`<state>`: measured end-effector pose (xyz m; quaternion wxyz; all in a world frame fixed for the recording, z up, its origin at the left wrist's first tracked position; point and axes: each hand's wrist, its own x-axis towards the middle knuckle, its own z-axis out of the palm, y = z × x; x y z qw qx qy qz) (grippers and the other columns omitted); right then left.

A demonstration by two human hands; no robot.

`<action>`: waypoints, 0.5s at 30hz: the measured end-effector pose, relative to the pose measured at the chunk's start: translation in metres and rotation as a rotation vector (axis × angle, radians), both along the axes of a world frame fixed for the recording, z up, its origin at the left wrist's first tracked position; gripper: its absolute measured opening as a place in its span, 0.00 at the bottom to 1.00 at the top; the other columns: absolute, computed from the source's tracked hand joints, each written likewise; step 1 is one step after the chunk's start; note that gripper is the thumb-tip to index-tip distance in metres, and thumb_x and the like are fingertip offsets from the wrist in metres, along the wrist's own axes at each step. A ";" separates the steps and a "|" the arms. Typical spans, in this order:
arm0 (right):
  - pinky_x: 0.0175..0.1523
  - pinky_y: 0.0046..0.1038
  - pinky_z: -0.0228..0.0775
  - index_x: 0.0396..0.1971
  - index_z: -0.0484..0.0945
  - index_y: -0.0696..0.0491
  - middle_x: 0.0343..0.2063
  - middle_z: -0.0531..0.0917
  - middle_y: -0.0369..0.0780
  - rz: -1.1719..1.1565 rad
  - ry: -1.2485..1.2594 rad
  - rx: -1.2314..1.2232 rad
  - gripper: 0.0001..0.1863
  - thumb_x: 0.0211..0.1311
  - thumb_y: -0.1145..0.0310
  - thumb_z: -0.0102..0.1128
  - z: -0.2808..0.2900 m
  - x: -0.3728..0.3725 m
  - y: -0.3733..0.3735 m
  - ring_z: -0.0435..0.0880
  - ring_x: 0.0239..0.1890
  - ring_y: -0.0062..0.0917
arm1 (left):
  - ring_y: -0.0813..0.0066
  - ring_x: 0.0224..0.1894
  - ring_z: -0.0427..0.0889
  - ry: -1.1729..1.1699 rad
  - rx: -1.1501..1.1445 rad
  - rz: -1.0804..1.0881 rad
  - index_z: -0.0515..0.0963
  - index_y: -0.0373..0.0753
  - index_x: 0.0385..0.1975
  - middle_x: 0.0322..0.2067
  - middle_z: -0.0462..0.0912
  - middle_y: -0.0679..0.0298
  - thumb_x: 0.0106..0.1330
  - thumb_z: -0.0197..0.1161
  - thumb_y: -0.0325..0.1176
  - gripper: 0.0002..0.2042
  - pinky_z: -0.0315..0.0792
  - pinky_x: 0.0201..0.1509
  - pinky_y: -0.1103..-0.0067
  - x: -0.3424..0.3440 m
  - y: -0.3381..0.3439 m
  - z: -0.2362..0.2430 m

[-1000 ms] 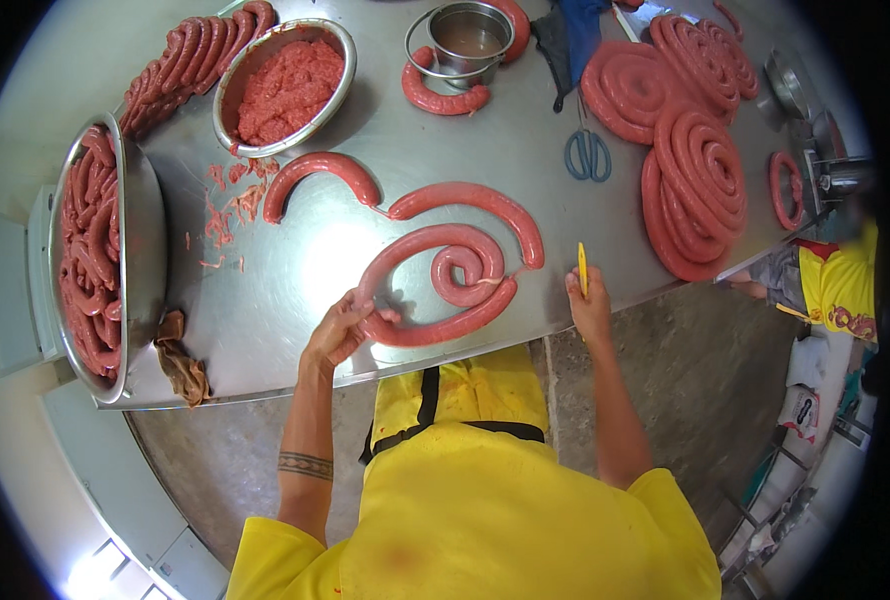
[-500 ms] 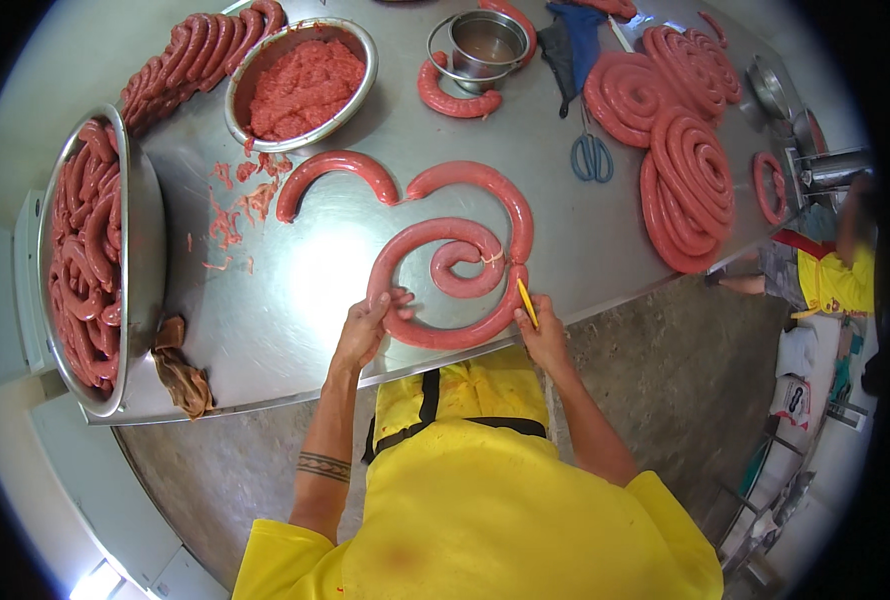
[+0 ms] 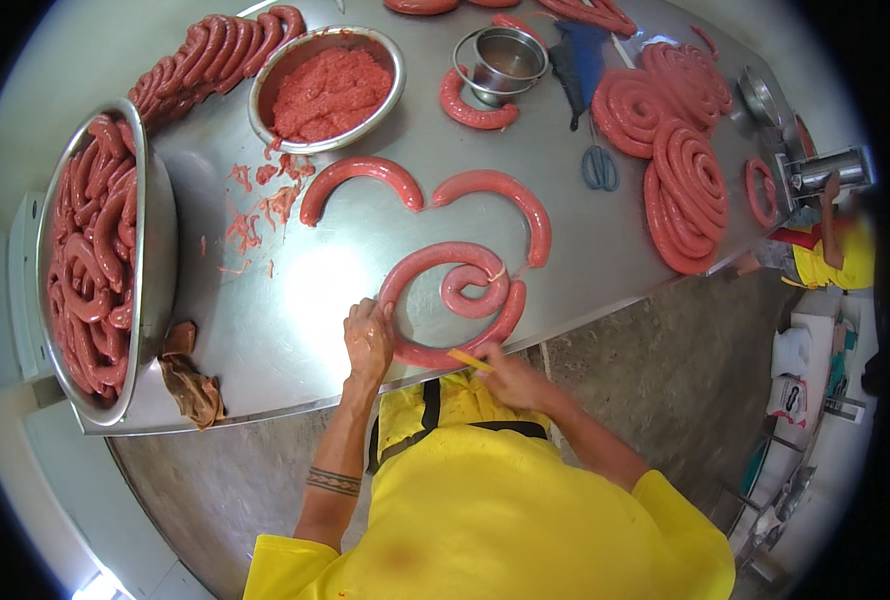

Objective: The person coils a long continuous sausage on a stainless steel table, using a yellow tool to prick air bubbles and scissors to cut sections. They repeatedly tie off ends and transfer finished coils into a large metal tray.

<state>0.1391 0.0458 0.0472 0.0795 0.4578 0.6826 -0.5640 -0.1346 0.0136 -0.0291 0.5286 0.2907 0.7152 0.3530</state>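
Steel table (image 3: 235, 340): left grip (image 3: 370, 342) at sausage (image 3: 410, 268), hold unclear; right grip (image 3: 510, 379) clasps yellow tool (image 3: 470, 360)

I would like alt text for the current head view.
A person's left hand is against the side of a coiled sausage on a metal table, while the right hand holds a yellow tool near it. Beyond are more sausages, a bowl of minced meat and scissors.

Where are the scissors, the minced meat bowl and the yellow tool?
Scissors (image 3: 599, 168), head view: on the blue handles.
Minced meat bowl (image 3: 262, 92), head view: left side of its metal wall.
Yellow tool (image 3: 468, 359), head view: middle of its visible length.
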 end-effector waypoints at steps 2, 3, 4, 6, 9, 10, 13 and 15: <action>0.47 0.46 0.70 0.53 0.66 0.51 0.39 0.81 0.52 0.288 0.197 -0.072 0.14 0.75 0.60 0.49 0.005 -0.030 -0.010 0.81 0.43 0.52 | 0.65 0.38 0.80 0.237 -0.024 -0.021 0.77 0.35 0.29 0.33 0.81 0.59 0.77 0.53 0.39 0.16 0.74 0.47 0.69 -0.004 -0.012 -0.002; 0.45 0.45 0.70 0.52 0.67 0.51 0.37 0.81 0.52 0.404 0.234 -0.084 0.13 0.76 0.60 0.49 0.005 -0.045 -0.015 0.81 0.40 0.51 | 0.66 0.37 0.79 0.353 -0.035 -0.033 0.77 0.35 0.27 0.32 0.81 0.60 0.77 0.54 0.38 0.16 0.73 0.47 0.70 -0.005 -0.017 -0.005; 0.43 0.44 0.70 0.51 0.68 0.51 0.35 0.80 0.52 0.507 0.356 -0.121 0.12 0.76 0.61 0.49 0.003 -0.060 -0.019 0.81 0.37 0.50 | 0.66 0.38 0.79 0.017 0.003 0.163 0.77 0.36 0.29 0.33 0.81 0.61 0.77 0.54 0.39 0.16 0.73 0.49 0.70 -0.006 -0.023 -0.008; 0.40 0.39 0.70 0.50 0.69 0.51 0.31 0.79 0.47 0.612 0.338 -0.181 0.12 0.77 0.61 0.48 -0.004 -0.092 -0.027 0.80 0.33 0.40 | 0.67 0.39 0.79 -0.675 0.077 0.559 0.77 0.38 0.31 0.34 0.81 0.63 0.78 0.54 0.42 0.15 0.74 0.52 0.71 -0.006 -0.034 -0.013; 0.34 0.27 0.68 0.48 0.71 0.52 0.25 0.72 0.35 0.344 0.636 -0.464 0.12 0.78 0.60 0.47 -0.021 -0.148 -0.032 0.75 0.28 0.18 | 0.67 0.44 0.78 -0.951 0.197 0.629 0.76 0.39 0.36 0.39 0.81 0.64 0.78 0.52 0.45 0.16 0.73 0.57 0.70 -0.002 -0.049 -0.016; 0.33 0.25 0.65 0.49 0.72 0.52 0.24 0.69 0.32 0.193 0.683 -0.456 0.12 0.77 0.60 0.46 -0.029 -0.169 -0.025 0.71 0.27 0.16 | 0.68 0.49 0.77 -0.987 0.135 0.660 0.76 0.39 0.37 0.44 0.81 0.62 0.79 0.49 0.49 0.19 0.71 0.60 0.69 0.001 -0.052 -0.015; 0.32 0.18 0.64 0.50 0.71 0.51 0.26 0.68 0.29 -0.340 0.941 -0.690 0.12 0.75 0.61 0.52 -0.053 -0.228 0.033 0.68 0.26 0.13 | 0.68 0.51 0.77 -1.155 0.289 0.860 0.74 0.38 0.39 0.47 0.80 0.61 0.80 0.44 0.51 0.21 0.70 0.62 0.69 0.011 -0.061 -0.008; 0.30 0.21 0.66 0.49 0.71 0.52 0.24 0.71 0.32 -0.514 1.015 -0.692 0.12 0.74 0.62 0.50 -0.059 -0.249 0.096 0.71 0.25 0.17 | 0.70 0.52 0.78 -0.660 0.326 0.361 0.74 0.36 0.45 0.50 0.80 0.59 0.81 0.40 0.50 0.22 0.69 0.62 0.73 0.014 -0.061 -0.003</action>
